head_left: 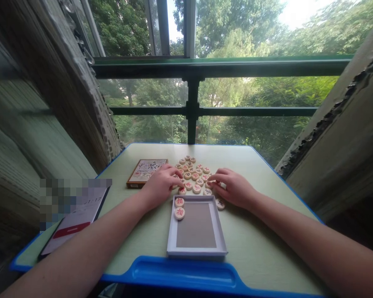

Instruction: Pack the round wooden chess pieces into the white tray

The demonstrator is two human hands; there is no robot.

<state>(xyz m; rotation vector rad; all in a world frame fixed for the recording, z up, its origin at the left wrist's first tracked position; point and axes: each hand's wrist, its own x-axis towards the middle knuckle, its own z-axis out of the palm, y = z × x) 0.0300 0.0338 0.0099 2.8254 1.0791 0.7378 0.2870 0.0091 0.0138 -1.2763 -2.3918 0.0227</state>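
Note:
Round wooden Chinese chess pieces (195, 176) with red or dark characters lie in a loose cluster on the table. My left hand (163, 185) reaches in at the cluster's left edge, fingers apart, its fingertips touching or just above pieces there. At the right edge is my right hand (234, 188), fingers also spread, with a fingertip at a chess piece (208, 185). Just in front of the cluster lies a shallow white box tray (221, 234). Two red-marked pieces, an upper one (179, 201) and a lower one (179, 213), sit in its far left corner.
The box lid (146, 166) with printed lettering lies left of the cluster. A phone (76, 223) rests at the table's left, partly blurred out. The pale table (261, 248) has a blue rim (183, 271). Beyond stand a green railing (220, 68), windows and curtains.

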